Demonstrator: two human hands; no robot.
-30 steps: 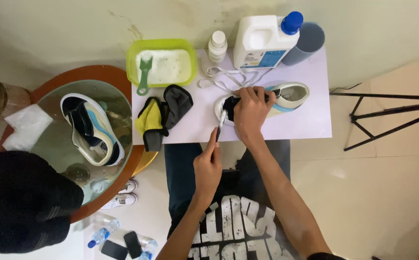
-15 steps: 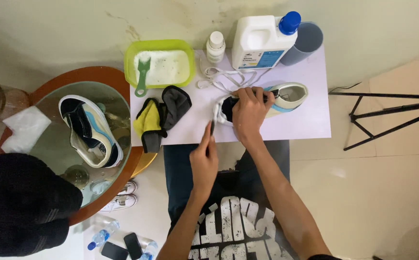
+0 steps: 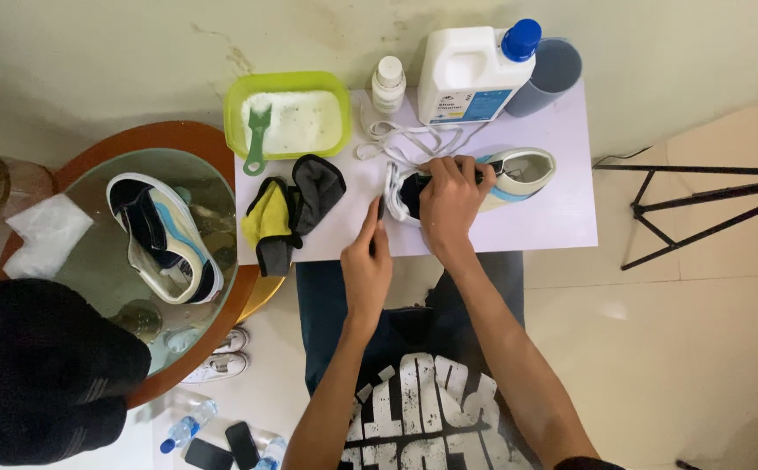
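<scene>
Here, one sneaker in the right hand grip, one brush in the left hand.

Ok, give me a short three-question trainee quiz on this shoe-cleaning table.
1. True or false: the right hand rests on the sneaker on the table.
2. What lies in the green tub? A) green brush B) white laces C) yellow cloth
3. Where is the second sneaker?

Key: 1 true. 2 A, the green brush. 3 On the round glass side table, beside the left hand.
</scene>
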